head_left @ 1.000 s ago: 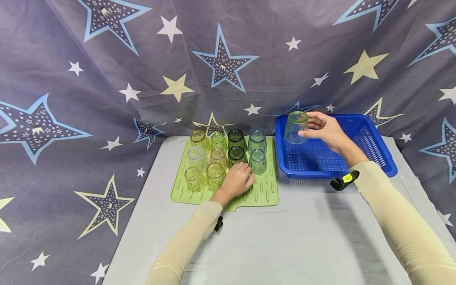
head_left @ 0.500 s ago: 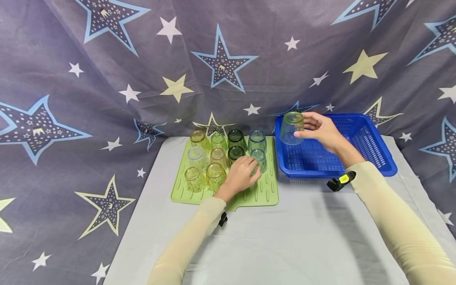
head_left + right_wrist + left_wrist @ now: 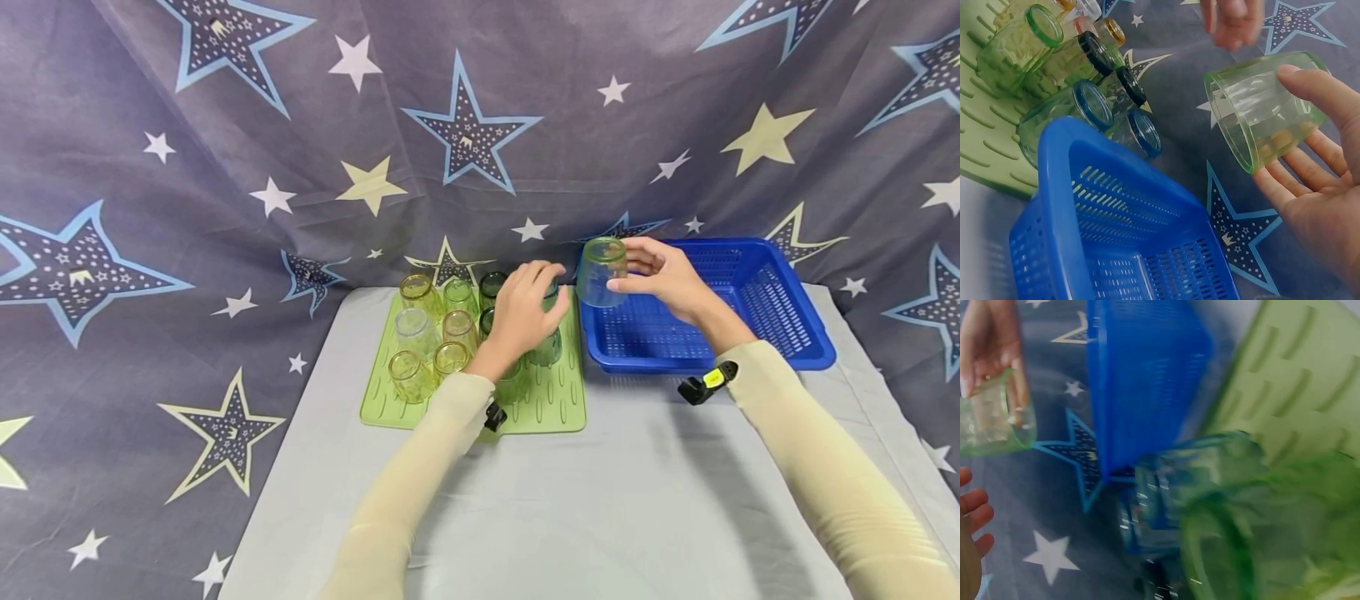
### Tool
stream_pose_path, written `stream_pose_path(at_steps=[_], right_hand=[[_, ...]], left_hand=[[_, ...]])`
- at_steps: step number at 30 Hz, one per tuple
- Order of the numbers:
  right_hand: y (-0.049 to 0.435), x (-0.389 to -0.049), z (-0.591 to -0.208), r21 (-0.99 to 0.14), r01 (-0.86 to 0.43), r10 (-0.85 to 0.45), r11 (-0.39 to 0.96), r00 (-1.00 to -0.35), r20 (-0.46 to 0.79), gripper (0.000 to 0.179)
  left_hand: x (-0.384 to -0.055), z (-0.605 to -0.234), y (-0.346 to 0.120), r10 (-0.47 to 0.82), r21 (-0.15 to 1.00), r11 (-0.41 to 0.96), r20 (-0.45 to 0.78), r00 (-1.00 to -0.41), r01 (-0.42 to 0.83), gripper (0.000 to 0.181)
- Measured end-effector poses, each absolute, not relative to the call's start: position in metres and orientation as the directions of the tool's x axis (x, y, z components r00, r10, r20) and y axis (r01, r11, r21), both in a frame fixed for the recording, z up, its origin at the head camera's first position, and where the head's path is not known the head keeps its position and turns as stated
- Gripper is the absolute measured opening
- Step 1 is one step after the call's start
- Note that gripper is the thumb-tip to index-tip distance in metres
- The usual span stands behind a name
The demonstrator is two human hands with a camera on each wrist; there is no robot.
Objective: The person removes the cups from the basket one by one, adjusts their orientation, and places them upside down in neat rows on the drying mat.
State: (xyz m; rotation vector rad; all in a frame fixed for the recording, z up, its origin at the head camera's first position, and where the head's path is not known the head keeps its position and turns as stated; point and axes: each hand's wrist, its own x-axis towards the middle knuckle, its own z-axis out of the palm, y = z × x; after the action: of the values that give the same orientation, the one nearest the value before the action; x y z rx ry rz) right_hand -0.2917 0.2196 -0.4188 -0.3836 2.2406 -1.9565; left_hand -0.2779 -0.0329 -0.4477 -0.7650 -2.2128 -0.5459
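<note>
My right hand [image 3: 663, 275] holds a pale green drinking glass [image 3: 602, 279] up over the left end of the blue basket; the thumb and fingers grip its side, as the right wrist view shows. My left hand [image 3: 528, 304] is raised above the right-hand glasses with fingers spread a little and holds nothing. Beneath its wrist a green glass [image 3: 512, 385] stands on the green drying mat [image 3: 555, 408]. Partly covered by the left hand are dark green glasses [image 3: 492, 285] and bluish glasses [image 3: 1150, 134]. In the left wrist view the near glasses are blurred.
More glasses stand in rows on the mat's left: yellow [image 3: 411, 377], clear [image 3: 417, 332], pinkish [image 3: 460, 330]. The blue basket [image 3: 708, 367] stands to the mat's right on the pale table [image 3: 585, 517]. A star-patterned cloth [image 3: 285, 150] hangs behind.
My left hand has let go of the green glass at the front row and moved up and right. My right hand has carried its glass a little to the left.
</note>
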Motion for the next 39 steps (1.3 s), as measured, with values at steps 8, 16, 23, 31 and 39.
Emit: stream_pose_path(at_steps=[8,16,23,31,39], right_hand=[[0.210,-0.292,-0.422,-0.991,-0.109,-0.314,0.082,-0.946,0.078,0.056],[0.202,-0.291,-0.424,-0.991,-0.134,-0.360,0.025,-0.926,0.116,0.057],[0.196,-0.289,-0.426,-0.985,-0.138,-0.418,-0.105,-0.892,0.170,0.056],[0.191,-0.288,-0.427,-0.986,-0.147,-0.408,-0.080,-0.897,0.167,0.060],[0.191,-0.285,-0.427,-0.983,-0.174,-0.386,-0.059,-0.904,0.184,0.062]], left_hand=[[-0.286,-0.424,-0.015,0.313,0.249,0.721,0.715,-0.625,0.646,0.035],[-0.292,-0.412,0.003,0.350,0.289,0.709,0.647,-0.677,0.643,0.039],[-0.296,-0.404,0.015,0.362,0.270,0.749,0.597,-0.716,0.605,0.041],[-0.295,-0.396,0.023,0.344,0.227,0.837,0.487,-0.803,0.497,0.045],[-0.294,-0.396,0.026,0.327,0.231,0.861,0.429,-0.842,0.452,0.046]])
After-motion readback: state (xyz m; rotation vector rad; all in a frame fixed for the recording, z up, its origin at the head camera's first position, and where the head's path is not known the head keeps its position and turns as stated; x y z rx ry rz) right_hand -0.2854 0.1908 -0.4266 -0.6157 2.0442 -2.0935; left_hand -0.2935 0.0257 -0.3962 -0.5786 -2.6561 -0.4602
